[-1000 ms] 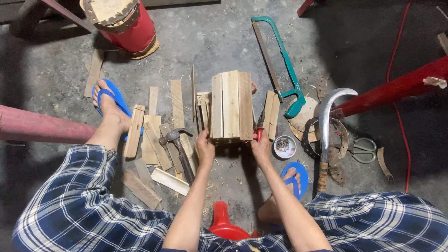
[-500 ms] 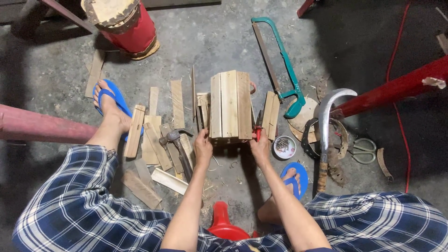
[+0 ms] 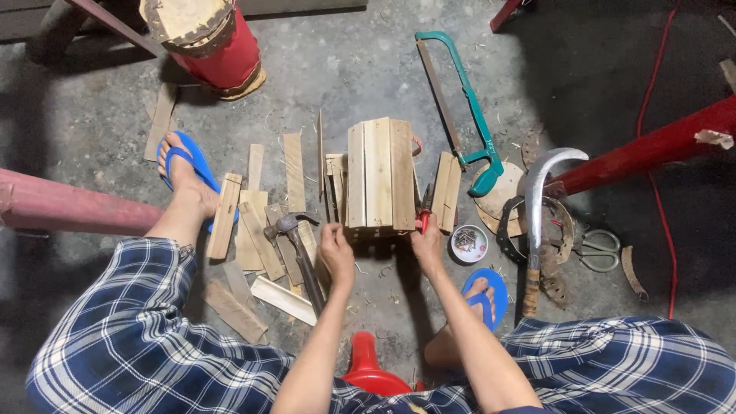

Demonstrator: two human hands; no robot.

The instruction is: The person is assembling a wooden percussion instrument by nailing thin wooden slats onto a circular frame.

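Gripping a slatted wooden box (image 3: 379,175), fingers of both hands clamped, on littered grey concrete floor (image 3: 353,69).

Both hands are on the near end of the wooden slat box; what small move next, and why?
Probably steady the wooden slat box with the left hand and free the right hand for the hammer. Both hands only grip the box's near edge, the hammer lies just left, and a small dish of nails sits to the right.
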